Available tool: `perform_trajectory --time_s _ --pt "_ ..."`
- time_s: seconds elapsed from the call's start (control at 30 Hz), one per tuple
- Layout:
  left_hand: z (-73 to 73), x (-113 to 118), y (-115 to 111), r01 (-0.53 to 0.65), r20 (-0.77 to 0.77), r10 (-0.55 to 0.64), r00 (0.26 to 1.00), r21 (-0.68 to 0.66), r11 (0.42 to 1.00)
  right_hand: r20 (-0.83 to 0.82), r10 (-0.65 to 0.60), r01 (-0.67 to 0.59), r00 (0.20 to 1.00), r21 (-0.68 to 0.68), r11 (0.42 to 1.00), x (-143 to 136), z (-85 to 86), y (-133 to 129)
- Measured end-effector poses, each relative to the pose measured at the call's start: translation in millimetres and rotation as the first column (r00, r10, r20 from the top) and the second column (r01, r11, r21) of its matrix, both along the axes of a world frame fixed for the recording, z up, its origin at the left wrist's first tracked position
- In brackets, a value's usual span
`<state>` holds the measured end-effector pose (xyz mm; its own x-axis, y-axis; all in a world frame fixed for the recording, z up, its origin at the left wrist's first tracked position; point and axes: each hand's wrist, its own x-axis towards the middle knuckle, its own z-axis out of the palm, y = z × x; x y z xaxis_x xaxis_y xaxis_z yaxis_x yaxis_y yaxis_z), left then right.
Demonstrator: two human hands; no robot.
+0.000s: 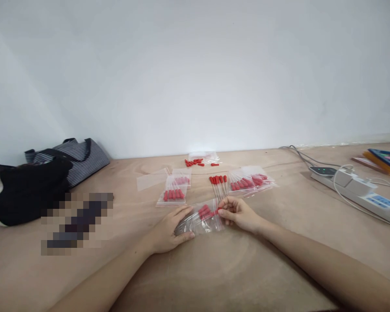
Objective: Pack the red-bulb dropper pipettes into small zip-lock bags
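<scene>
A clear zip bag holding several glass droppers with red rubber bulbs lies on the table in front of me. My left hand grips its left end, thumb on the near side and fingers on the far side. At the bag's right-hand opening, my right hand pinches the red bulb of a dropper, whose glass end points left into the bag. Its fingertips hide part of that bulb. Just beyond the right hand, several loose droppers lie side by side, bulbs away from me.
Filled dropper bags lie at left and right. Behind are loose red bulbs and glass tubes. A power strip with cables stands right; a black bag and a striped bag sit left.
</scene>
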<state>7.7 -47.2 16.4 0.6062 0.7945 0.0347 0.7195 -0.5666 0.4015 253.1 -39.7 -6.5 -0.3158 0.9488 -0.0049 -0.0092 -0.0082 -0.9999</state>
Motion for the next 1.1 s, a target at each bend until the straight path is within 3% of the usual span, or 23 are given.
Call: perform_trajectory --time_s 0.17,0.3,0.4,0.57,0.63,0.77,0.83,1.0,1.1 --pt "1.6 0.6 -0.4 -0.016 -0.023 0.016 1.0 -0.015 1.0 0.175 0.224 -0.226 0.959 -0.012 0.974 3.1 0.6 7.1" --pt "1.2 0.3 -0.9 -0.013 -0.029 0.012 1.0 -0.015 1.0 0.236 0.25 -0.257 0.939 0.0 0.966 0.9 -2.8 13.3" --pt "0.3 0.1 -0.8 -0.009 -0.027 0.009 1.0 -0.013 1.0 0.248 0.174 -0.191 0.953 0.043 0.981 -5.0 -6.4 14.9" --pt "-1.3 -0.3 0.9 0.006 0.0 -0.006 1.0 -0.005 1.0 0.25 -0.11 0.065 0.962 0.181 0.981 -13.6 -8.5 12.8" --pt "-1.3 -0.5 1.2 0.006 0.007 -0.006 1.0 -0.008 1.0 0.235 -0.072 0.031 0.969 0.171 0.985 -13.9 -6.9 11.5" --pt "-0.8 -0.5 0.6 -0.01 -0.004 0.01 1.0 -0.021 1.0 0.146 0.135 -0.142 0.98 0.036 0.989 -12.3 -3.5 10.1" --pt "-0.6 -0.5 0.3 -0.008 -0.006 0.008 1.0 -0.014 1.0 0.142 0.1 -0.108 0.985 0.047 0.993 -12.3 -3.2 10.2" --pt "0.5 0.0 -0.3 -0.008 0.012 0.008 1.0 -0.002 1.0 0.262 -0.148 0.096 0.954 0.199 0.975 -16.9 -6.7 10.3" --pt "1.4 0.4 -0.6 0.005 0.014 -0.005 1.0 0.0 1.0 0.273 -0.198 0.13 0.942 0.248 0.96 -17.8 -8.2 9.5"
